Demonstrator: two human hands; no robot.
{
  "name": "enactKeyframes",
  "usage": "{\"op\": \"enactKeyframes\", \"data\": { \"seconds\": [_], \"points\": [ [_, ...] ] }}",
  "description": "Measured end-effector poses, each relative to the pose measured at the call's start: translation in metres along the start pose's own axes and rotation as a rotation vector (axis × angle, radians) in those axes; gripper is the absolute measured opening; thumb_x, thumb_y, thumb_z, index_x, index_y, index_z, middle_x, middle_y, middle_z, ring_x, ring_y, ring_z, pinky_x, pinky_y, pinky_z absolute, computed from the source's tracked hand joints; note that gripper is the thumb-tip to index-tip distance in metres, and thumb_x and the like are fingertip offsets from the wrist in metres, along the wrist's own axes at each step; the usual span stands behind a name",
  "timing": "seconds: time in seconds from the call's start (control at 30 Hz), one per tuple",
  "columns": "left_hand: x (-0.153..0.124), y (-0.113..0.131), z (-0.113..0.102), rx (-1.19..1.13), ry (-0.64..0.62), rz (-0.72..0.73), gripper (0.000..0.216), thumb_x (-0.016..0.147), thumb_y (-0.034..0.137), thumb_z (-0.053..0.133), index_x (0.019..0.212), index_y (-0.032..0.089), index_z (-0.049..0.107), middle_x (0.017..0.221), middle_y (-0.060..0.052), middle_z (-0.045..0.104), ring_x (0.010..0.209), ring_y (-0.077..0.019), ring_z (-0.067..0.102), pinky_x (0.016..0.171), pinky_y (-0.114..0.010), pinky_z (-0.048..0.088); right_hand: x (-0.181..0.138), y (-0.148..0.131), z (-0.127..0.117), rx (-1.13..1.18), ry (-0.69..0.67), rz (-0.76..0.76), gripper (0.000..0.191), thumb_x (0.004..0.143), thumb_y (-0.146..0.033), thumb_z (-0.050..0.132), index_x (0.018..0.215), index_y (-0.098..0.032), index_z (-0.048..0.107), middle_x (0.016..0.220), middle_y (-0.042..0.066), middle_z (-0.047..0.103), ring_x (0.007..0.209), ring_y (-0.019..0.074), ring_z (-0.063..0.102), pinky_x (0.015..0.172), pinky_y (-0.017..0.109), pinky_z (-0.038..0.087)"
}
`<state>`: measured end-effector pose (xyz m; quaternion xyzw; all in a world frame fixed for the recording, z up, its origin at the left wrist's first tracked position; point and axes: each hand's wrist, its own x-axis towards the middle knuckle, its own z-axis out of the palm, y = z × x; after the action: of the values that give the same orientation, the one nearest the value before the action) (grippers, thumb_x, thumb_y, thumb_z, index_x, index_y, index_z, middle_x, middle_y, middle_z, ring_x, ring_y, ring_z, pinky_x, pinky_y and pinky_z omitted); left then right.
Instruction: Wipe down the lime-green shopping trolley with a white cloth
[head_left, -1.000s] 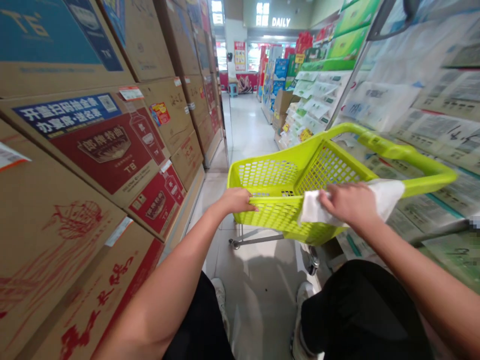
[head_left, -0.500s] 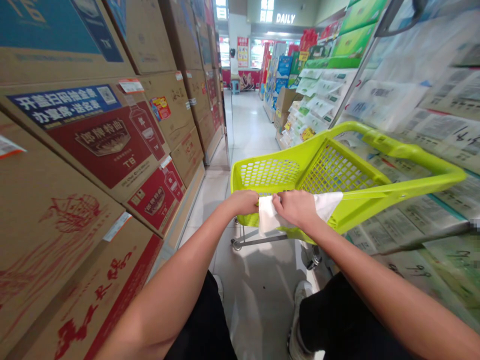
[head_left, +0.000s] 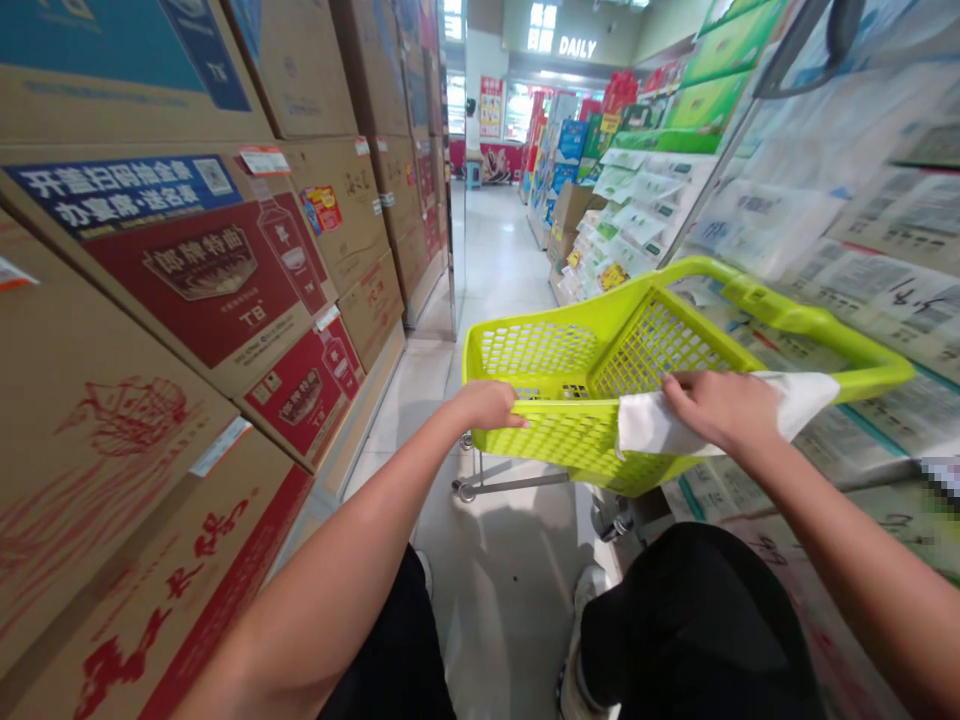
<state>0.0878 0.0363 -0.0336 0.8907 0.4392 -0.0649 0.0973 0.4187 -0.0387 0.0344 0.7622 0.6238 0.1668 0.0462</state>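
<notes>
A lime-green shopping cart [head_left: 547, 435] stands sideways in front of me, its handle toward the right. My left hand [head_left: 489, 404] is closed around the top rim near the left corner of the basket. Farther right along the same rim, my right hand [head_left: 724, 405] presses a white cloth [head_left: 652, 424] against the plastic, its fingers curled over the edge. One end of the cloth hangs down the basket's side and the other trails toward the handle. The cart's basket shows no goods inside.
Stacked cardboard cartons [head_left: 187, 270] line the left side. Shelves of packaged tissue [head_left: 810, 260] rise close on the right, near the cart's handle. A tiled floor [head_left: 499, 235] runs down the aisle toward a blue stool [head_left: 473, 174].
My right hand has slid rightward along the cart's rim with the white cloth, toward the handle. My left hand stays gripping the rim near the left corner.
</notes>
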Motion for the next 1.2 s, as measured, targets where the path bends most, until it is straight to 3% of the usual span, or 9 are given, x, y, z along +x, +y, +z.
{"op": "enactKeyframes", "data": {
  "seconds": [0.1, 0.3, 0.43, 0.6, 0.73, 0.83, 0.93, 1.03, 1.2],
  "points": [
    [-0.001, 0.009, 0.001, -0.002, -0.001, 0.013, 0.054, 0.091, 0.061, 0.057, 0.113, 0.016, 0.076, 0.115, -0.014, 0.077, 0.101, -0.0277, 0.074, 0.074, -0.031, 0.052, -0.003, -0.040, -0.001, 0.094, -0.016, 0.024, 0.076, 0.099, -0.068, 0.024, 0.100, -0.021, 0.083, 0.090, 0.020, 0.077, 0.086, 0.0364, 0.073, 0.066, 0.038, 0.042],
    [-0.004, 0.009, 0.001, -0.007, 0.007, 0.022, 0.044, 0.092, 0.051, 0.058, 0.107, 0.016, 0.078, 0.113, -0.015, 0.078, 0.101, -0.0279, 0.074, 0.077, -0.031, 0.053, -0.012, -0.142, -0.009, 0.255, -0.109, -0.178, 0.074, 0.100, -0.068, 0.024, 0.100, -0.024, 0.083, 0.091, 0.016, 0.079, 0.089, 0.0307, 0.074, 0.072, 0.036, 0.047],
    [-0.005, 0.003, 0.000, -0.052, -0.023, 0.032, 0.029, 0.088, 0.041, 0.066, 0.102, 0.020, 0.080, 0.110, -0.011, 0.079, 0.100, -0.0261, 0.073, 0.081, -0.029, 0.052, -0.019, -0.173, -0.009, 0.289, -0.029, -0.196, 0.065, 0.101, -0.061, 0.030, 0.098, -0.024, 0.083, 0.092, 0.015, 0.079, 0.089, 0.0286, 0.074, 0.073, 0.034, 0.047],
    [-0.013, 0.013, 0.002, -0.102, -0.028, 0.029, 0.025, 0.088, 0.035, 0.066, 0.103, 0.021, 0.080, 0.110, -0.008, 0.080, 0.098, -0.0237, 0.073, 0.082, -0.029, 0.053, -0.020, -0.172, -0.003, 0.282, 0.040, -0.200, 0.058, 0.099, -0.055, 0.037, 0.094, -0.020, 0.083, 0.087, 0.016, 0.078, 0.085, 0.0278, 0.073, 0.072, 0.032, 0.044],
    [-0.024, 0.036, 0.006, -0.163, 0.008, 0.031, 0.032, 0.092, 0.042, 0.061, 0.106, 0.019, 0.078, 0.105, -0.010, 0.079, 0.095, -0.0247, 0.073, 0.083, -0.031, 0.054, -0.014, -0.153, 0.007, 0.268, 0.083, -0.242, 0.052, 0.096, -0.052, 0.041, 0.091, -0.020, 0.081, 0.085, 0.015, 0.078, 0.082, 0.0261, 0.072, 0.070, 0.031, 0.039],
    [-0.030, 0.038, 0.006, -0.239, 0.086, 0.186, 0.041, 0.092, 0.050, 0.061, 0.119, 0.022, 0.073, 0.113, -0.008, 0.077, 0.104, -0.0244, 0.071, 0.092, -0.031, 0.052, -0.001, -0.131, 0.018, 0.265, 0.125, -0.395, 0.052, 0.099, -0.049, 0.037, 0.090, -0.019, 0.079, 0.085, 0.012, 0.078, 0.080, 0.0234, 0.069, 0.071, 0.031, 0.034],
    [-0.034, 0.013, 0.000, -0.148, 0.200, 0.311, 0.060, 0.077, 0.053, 0.078, 0.127, 0.022, 0.068, 0.125, -0.010, 0.072, 0.119, -0.0264, 0.064, 0.106, -0.033, 0.045, 0.016, -0.110, 0.032, 0.289, 0.198, -0.565, 0.052, 0.101, -0.046, 0.034, 0.090, -0.020, 0.077, 0.082, 0.009, 0.075, 0.079, 0.0213, 0.065, 0.072, 0.032, 0.030],
    [-0.037, -0.026, -0.005, 0.016, 0.201, 0.151, 0.066, 0.063, 0.062, 0.085, 0.115, 0.024, 0.073, 0.122, -0.009, 0.073, 0.121, -0.0294, 0.063, 0.111, -0.038, 0.040, 0.030, -0.097, 0.046, 0.356, 0.248, -0.591, 0.050, 0.101, -0.042, 0.033, 0.093, -0.019, 0.075, 0.081, 0.008, 0.073, 0.081, 0.0214, 0.061, 0.075, 0.033, 0.029],
    [-0.031, -0.053, -0.001, 0.173, 0.144, -0.001, 0.054, 0.075, 0.070, 0.071, 0.104, 0.026, 0.079, 0.096, -0.007, 0.079, 0.100, -0.0258, 0.071, 0.099, -0.036, 0.046, 0.027, -0.091, 0.056, 0.498, 0.277, -0.639, 0.047, 0.103, -0.040, 0.031, 0.099, -0.017, 0.072, 0.099, 0.010, 0.073, 0.096, 0.0231, 0.061, 0.091, 0.034, 0.032]
  ]
}}
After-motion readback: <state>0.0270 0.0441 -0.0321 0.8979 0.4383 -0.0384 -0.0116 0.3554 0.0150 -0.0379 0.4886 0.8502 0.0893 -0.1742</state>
